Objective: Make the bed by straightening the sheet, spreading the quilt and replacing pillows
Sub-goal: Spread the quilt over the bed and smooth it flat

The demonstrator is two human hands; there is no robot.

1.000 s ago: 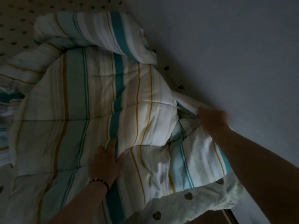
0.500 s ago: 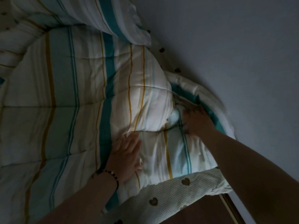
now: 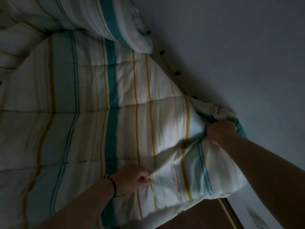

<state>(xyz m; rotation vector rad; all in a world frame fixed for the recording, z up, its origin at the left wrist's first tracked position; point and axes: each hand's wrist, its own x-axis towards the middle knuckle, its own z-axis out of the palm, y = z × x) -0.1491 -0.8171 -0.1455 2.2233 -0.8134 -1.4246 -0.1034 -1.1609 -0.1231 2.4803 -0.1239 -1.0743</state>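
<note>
A white quilt (image 3: 92, 116) with teal and mustard stripes covers most of the bed in dim light. My right hand (image 3: 220, 131) grips a bunched fold of the quilt at its corner beside the wall. My left hand (image 3: 133, 178), a bead bracelet on its wrist, pinches the quilt fabric nearer to me. A folded-over part of the quilt (image 3: 105, 19) lies at the far end. The white sheet (image 3: 168, 212) with a waffle texture shows under the quilt's near edge, and its dark heart prints (image 3: 162, 52) appear along the wall. No pillow is in view.
A plain grey wall (image 3: 231, 55) runs along the right side of the bed. A brown wooden bed frame or floor (image 3: 203, 217) shows at the bottom right below the mattress corner.
The quilt's corner has been pulled out toward the wall and the bed's near edge, so it lies flatter. My left hand went from flat on the quilt to pinching it.
</note>
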